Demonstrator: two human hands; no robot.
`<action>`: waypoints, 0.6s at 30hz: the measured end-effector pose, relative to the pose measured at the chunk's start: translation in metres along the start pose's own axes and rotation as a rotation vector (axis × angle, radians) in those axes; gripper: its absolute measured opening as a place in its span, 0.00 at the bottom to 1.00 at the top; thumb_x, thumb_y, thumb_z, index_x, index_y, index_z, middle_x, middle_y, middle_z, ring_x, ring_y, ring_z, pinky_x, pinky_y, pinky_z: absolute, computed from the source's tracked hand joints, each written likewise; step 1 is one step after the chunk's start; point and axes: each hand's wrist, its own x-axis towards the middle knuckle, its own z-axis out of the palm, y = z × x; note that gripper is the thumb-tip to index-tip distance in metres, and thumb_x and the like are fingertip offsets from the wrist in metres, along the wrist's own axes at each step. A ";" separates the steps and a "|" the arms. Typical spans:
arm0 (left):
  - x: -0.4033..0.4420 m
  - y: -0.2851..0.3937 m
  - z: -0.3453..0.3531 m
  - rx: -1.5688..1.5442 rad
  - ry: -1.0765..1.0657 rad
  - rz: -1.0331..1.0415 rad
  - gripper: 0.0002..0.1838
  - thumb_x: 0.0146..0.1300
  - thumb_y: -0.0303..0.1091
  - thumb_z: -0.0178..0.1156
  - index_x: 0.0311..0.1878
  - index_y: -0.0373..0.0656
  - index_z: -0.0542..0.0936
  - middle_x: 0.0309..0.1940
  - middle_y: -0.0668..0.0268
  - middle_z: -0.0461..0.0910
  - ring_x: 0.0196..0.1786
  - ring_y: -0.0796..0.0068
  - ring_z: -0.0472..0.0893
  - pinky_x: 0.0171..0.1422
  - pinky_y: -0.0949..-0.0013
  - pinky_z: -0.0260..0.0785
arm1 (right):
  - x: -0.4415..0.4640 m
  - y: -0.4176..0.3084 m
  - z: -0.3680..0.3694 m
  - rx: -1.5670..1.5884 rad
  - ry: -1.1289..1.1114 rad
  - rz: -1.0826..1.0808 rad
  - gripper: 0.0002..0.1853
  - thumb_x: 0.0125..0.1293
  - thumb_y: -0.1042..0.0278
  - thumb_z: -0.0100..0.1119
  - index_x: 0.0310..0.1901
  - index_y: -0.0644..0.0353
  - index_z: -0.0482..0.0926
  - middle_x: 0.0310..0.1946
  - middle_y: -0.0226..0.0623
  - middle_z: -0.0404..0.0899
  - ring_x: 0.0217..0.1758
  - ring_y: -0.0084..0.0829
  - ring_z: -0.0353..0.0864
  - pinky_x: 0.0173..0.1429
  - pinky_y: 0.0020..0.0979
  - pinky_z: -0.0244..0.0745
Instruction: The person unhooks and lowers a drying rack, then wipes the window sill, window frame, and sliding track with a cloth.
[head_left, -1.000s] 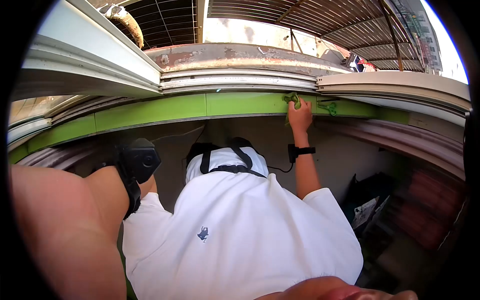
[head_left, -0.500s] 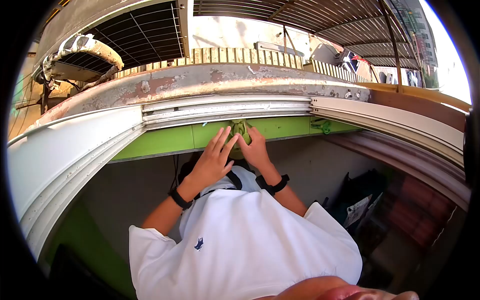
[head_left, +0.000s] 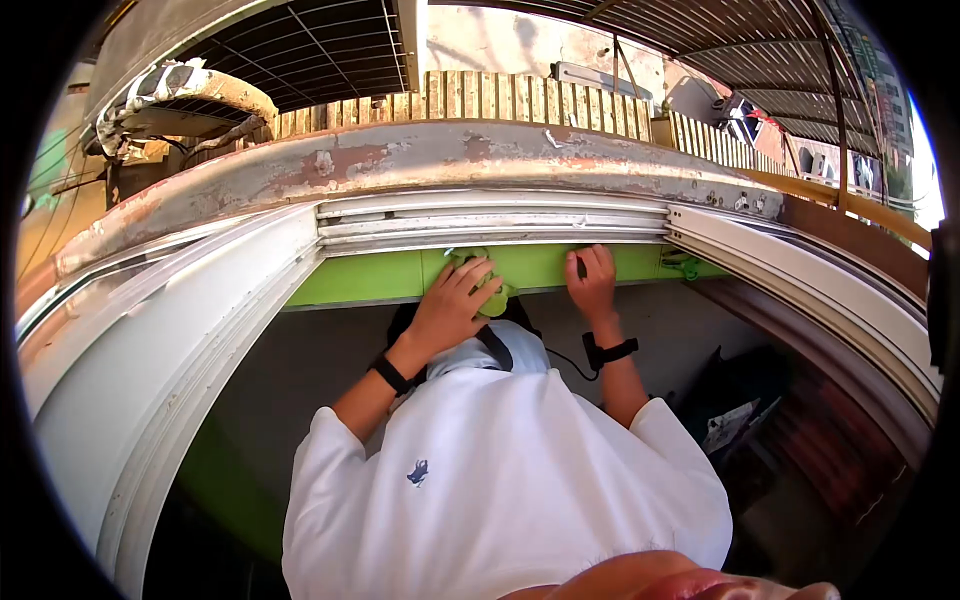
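Observation:
My left hand (head_left: 455,300) lies over a light green object (head_left: 494,303) at the edge of the green sill. Its fingers are bent around the object and hide much of it, so I cannot tell its kind. To the right, my right hand (head_left: 592,280) is apart from that object, over the green sill (head_left: 540,268). Its fingers are curled, and a small dark piece (head_left: 582,268) shows between thumb and fingers. A black band circles each wrist.
White sliding window tracks (head_left: 490,225) run ahead, with a white frame (head_left: 210,350) at left. A dark green object (head_left: 685,264) lies on the sill at right. Beyond are a peeling concrete ledge (head_left: 400,160) and slatted railing (head_left: 540,105). A dark bag (head_left: 735,390) stands lower right.
My hands were together at the green object. My right hand has moved away to the right, fingers now curled; my left has stayed on the object. The view has shifted a little.

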 end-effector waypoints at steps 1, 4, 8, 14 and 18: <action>-0.015 -0.008 -0.008 0.008 0.041 -0.022 0.39 0.47 0.34 0.75 0.66 0.51 0.74 0.70 0.61 0.67 0.73 0.58 0.66 0.75 0.50 0.59 | -0.001 0.001 0.006 -0.059 0.025 -0.023 0.06 0.59 0.74 0.64 0.28 0.58 0.75 0.27 0.39 0.73 0.32 0.42 0.74 0.37 0.41 0.69; -0.056 -0.031 -0.035 0.085 0.104 -0.084 0.38 0.47 0.33 0.74 0.66 0.51 0.74 0.70 0.62 0.68 0.72 0.59 0.68 0.77 0.49 0.58 | -0.004 0.005 0.017 -0.131 0.057 -0.044 0.07 0.59 0.73 0.65 0.28 0.57 0.74 0.28 0.39 0.73 0.34 0.42 0.73 0.40 0.42 0.68; -0.096 -0.048 -0.054 0.166 0.204 -0.202 0.37 0.48 0.30 0.71 0.66 0.51 0.75 0.70 0.61 0.69 0.69 0.57 0.72 0.74 0.49 0.64 | -0.003 0.007 0.015 -0.146 0.052 -0.060 0.08 0.58 0.71 0.65 0.28 0.57 0.74 0.29 0.39 0.74 0.35 0.42 0.74 0.40 0.42 0.68; -0.066 -0.026 -0.018 0.017 0.107 -0.155 0.36 0.50 0.17 0.62 0.65 0.52 0.76 0.66 0.57 0.72 0.61 0.52 0.79 0.63 0.58 0.75 | 0.008 0.009 0.016 -0.159 0.090 -0.079 0.06 0.56 0.73 0.63 0.28 0.58 0.74 0.27 0.39 0.74 0.33 0.44 0.75 0.38 0.43 0.68; -0.013 -0.001 -0.003 0.039 0.071 0.077 0.28 0.58 0.22 0.56 0.64 0.51 0.77 0.65 0.56 0.73 0.56 0.52 0.82 0.58 0.58 0.78 | -0.004 0.009 0.014 -0.151 0.077 -0.091 0.07 0.56 0.72 0.63 0.27 0.58 0.73 0.26 0.39 0.73 0.32 0.44 0.74 0.37 0.44 0.67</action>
